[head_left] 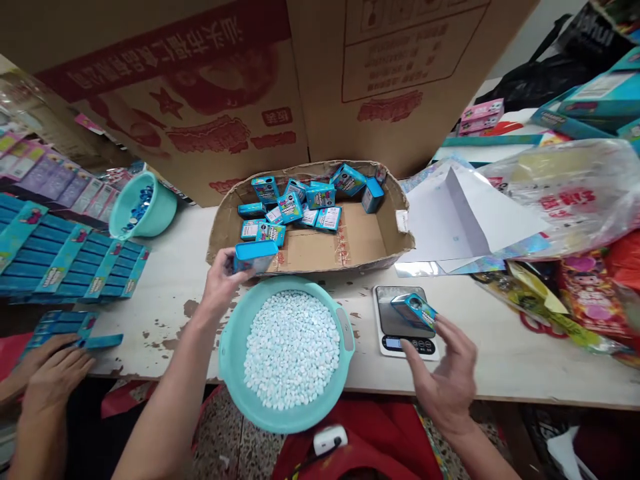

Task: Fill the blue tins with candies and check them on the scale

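Observation:
My left hand point(223, 283) grips a small blue candy tin point(256, 251) between thumb and fingers, at the near left edge of a cut-down cardboard box point(363, 233). Inside that box lie several printed blue candy tins point(321, 195). In front of me is a turquoise basin point(227, 387) full of pale mint-like candies point(293, 350). My right hand point(445, 370) is open, thumb and fingers spread, beside a digital scale point(385, 320). Another blue candy tin point(414, 311) rests tilted on the scale, its right end at my fingertips; whether they touch it I cannot tell.
A large carton point(320, 80) stands behind the box. At left are a turquoise bucket point(163, 207) with blue pieces, stacked blue display boxes point(65, 260) and another person's hands point(57, 367). White paper point(450, 220), plastic packaging point(575, 193) and red-handled scissors point(543, 327) lie right.

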The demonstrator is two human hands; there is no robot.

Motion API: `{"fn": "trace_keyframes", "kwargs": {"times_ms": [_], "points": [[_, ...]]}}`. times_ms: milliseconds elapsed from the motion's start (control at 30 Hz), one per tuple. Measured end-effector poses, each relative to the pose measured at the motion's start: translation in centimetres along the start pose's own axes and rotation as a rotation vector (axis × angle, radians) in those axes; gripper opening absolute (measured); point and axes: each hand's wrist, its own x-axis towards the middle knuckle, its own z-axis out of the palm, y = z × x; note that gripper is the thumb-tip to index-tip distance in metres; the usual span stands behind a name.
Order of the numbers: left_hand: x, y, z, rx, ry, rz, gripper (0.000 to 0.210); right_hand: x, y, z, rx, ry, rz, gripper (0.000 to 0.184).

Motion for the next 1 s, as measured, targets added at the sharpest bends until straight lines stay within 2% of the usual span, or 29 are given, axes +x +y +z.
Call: {"fn": "trace_keyframes", "kwargs": {"times_ms": [67, 133, 233, 333, 400, 467, 500, 567, 633, 700, 767, 833, 933, 1000], "points": [[-3.7, 1.1, 1.1, -0.234, -0.032, -0.097, 0.047, 0.0, -2.7, 1.9, 0.104, -0.129, 0.0, 0.056], [-7.1, 1.6, 2.6, -0.472, -0.124, -0.283, 0.046, -0.3, -5.0, 3.5, 0.207, -0.285, 0.039, 0.051], [-10.9, 1.6, 4.6, -0.717, -0.217, -0.579, 0.049, -0.8, -6.8, 5.0, 0.316, -0.396, 0.09, 0.052], [-13.0, 1.0, 5.6, -0.785, -0.234, -0.753, 0.056, -1.2, -6.8, 5.2, 0.312, -0.443, -0.002, 0.061], [-13.8, 0.7, 5.7, -0.804, -0.28, -0.829, 0.055, -1.4, -6.6, 4.9, 0.301, -0.511, -0.108, 0.073], [-14.3, 0.5, 5.6, -0.813, -0.294, -0.877, 0.051, -1.9, -6.7, 4.7, 0.326, -0.567, -0.132, 0.087], [-14.6, 0.5, 5.6, -0.824, -0.268, -0.877, 0.049, -2.4, -6.9, 4.6, 0.354, -0.568, -0.07, 0.091], [-15.4, 0.8, 6.0, -0.876, -0.18, -0.836, 0.042, -3.6, -7.9, 4.7, 0.439, -0.546, 0.182, 0.091], [-16.5, 1.2, 7.0, -0.933, -0.121, -0.78, 0.036, -4.8, -9.1, 5.2, 0.547, -0.56, 0.447, 0.081], [-17.7, 1.4, 8.1, -0.933, -0.157, -0.766, 0.034, -5.6, -10.2, 5.9, 0.649, -0.609, 0.603, 0.063], [-18.7, 1.1, 8.8, -0.846, -0.247, -0.747, 0.036, -5.6, -10.6, 6.6, 0.715, -0.59, 0.684, 0.048], [-19.0, 0.0, 8.8, -0.631, -0.293, -0.643, 0.038, -5.0, -10.3, 6.9, 0.741, -0.534, 0.707, 0.043], [-18.8, -3.4, 7.2, 0.008, -0.172, -0.375, 0.047, -3.7, -9.1, 6.5, 0.715, -0.498, 0.684, 0.04], [-18.6, -6.1, 5.9, 0.441, -0.086, -0.276, 0.059, -3.2, -8.3, 5.9, 0.659, -0.497, 0.674, 0.037]]}}
